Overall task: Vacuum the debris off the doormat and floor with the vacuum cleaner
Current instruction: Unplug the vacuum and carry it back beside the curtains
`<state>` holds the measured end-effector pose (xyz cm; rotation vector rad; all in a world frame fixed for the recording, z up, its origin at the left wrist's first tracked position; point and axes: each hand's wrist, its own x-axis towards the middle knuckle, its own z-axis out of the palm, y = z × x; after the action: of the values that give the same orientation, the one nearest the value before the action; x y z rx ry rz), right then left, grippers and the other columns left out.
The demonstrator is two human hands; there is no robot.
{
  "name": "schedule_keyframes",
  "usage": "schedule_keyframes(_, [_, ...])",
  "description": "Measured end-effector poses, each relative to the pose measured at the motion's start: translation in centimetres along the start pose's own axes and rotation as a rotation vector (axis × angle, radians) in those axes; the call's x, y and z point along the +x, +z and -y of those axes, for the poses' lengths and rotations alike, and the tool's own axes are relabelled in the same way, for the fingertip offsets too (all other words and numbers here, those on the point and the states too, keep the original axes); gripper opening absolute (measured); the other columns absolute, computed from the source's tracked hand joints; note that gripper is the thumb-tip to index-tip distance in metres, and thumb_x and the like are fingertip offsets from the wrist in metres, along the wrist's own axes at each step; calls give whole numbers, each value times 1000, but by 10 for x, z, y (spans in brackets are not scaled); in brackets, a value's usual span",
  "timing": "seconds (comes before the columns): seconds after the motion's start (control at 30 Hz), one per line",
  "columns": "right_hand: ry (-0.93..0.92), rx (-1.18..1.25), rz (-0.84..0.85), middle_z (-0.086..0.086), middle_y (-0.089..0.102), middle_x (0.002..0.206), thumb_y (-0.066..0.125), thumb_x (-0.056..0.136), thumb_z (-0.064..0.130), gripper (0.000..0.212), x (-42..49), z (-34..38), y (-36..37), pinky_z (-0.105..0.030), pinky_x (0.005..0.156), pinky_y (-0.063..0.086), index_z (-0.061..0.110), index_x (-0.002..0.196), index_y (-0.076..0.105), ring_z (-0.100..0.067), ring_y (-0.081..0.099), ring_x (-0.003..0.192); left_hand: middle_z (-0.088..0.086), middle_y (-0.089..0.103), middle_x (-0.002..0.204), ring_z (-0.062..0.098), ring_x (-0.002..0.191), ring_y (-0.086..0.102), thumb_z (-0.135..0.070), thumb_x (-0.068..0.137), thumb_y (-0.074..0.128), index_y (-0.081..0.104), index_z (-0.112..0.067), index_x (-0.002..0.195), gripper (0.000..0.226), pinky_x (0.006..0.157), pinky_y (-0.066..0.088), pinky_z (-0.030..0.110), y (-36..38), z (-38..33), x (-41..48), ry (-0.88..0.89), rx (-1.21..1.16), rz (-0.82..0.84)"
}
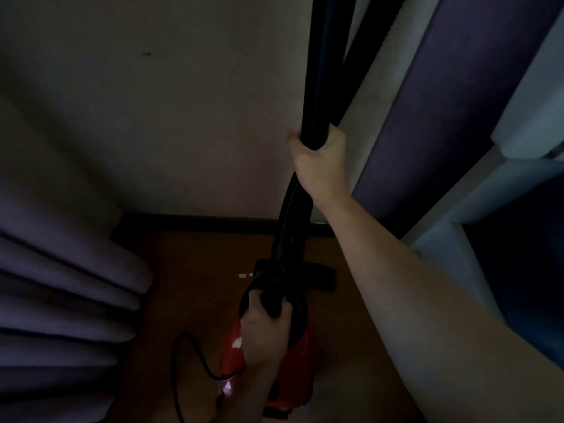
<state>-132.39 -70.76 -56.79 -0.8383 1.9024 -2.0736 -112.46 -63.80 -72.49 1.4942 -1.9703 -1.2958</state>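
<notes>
No legible text, label, brand, number or sign anywhere. Only pale glints on the red plastic vacuum cleaner body (pixel 232 363), too dim and blurred to read as lettering.

Vacuum (pixel 235 358): small canister, red body with black top handle, seen from above, low over the floor (pixel 183 270); left hand (pixel 265 328) grips the handle. Tube (pixel 320 71): black, rigid, near upright, running out of the top of view; right hand (pixel 317 154) grips it. Hose (pixel 287 209): black, ribbed, rising from the body. Nozzle (pixel 323 276): black, flat, on the floor near the wall base. Cord (pixel 180 361): black, looped left of the body. Debris (pixel 242 275): few white bits on the brown floor, just left of the nozzle
</notes>
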Motion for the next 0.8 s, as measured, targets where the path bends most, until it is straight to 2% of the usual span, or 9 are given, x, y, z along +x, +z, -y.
schedule_keyframes(0.17, [-2,-11,-18,-6,44,64,63,91,-6,31,5,-3,5,-19,50,40,14,73,47,-11,45,53,-7,58,97,8,81,58,-32,90,66,54,-15,125,41,55,41,6,0,0,0,-9,25,-14])
schedule_keyframes(0.27, [-6,-23,-24,-7,46,65,62,90,-5,32,7,-6,4,-23,49,40,15,72,46,-16,46,54,1,65,104,18,90,67,-34,90,65,54,-14,127,44,65,49,20,0,-1,1,-21,39,-13])
schedule_keyframes(0.4, [-5,-42,-28,-1,47,63,62,90,-5,36,6,-9,4,-24,50,42,18,69,44,-11,47,54,3,67,107,21,96,67,-34,90,65,55,-14,126,43,69,49,22,1,-1,1,0,25,-14])
schedule_keyframes(0.57, [5,-88,-5,-4,52,70,62,91,-3,21,5,-2,3,-26,55,47,13,80,53,-12,53,59,6,67,107,24,96,68,-39,89,63,53,-14,125,45,74,58,34,4,-1,4,1,38,2])
schedule_keyframes(0.67, [23,-120,16,2,54,71,62,91,-4,26,2,5,0,-27,61,50,19,80,54,-8,54,61,7,67,107,25,95,68,-37,89,64,51,-15,121,41,75,58,36,-1,-5,2,3,35,17])
schedule_keyframes(0.77, [72,-99,54,-1,66,88,68,93,4,15,-4,11,-3,-29,77,57,15,103,64,-10,65,81,9,64,113,27,99,67,-30,89,66,42,-15,121,43,72,55,30,-6,-6,1,-33,0,74])
schedule_keyframes(0.8, [97,-108,74,-2,69,101,71,94,9,24,-6,12,-4,-29,85,57,12,116,64,-12,67,92,10,63,116,27,102,66,-27,90,66,41,-13,122,43,73,55,27,-7,-5,1,-25,14,103])
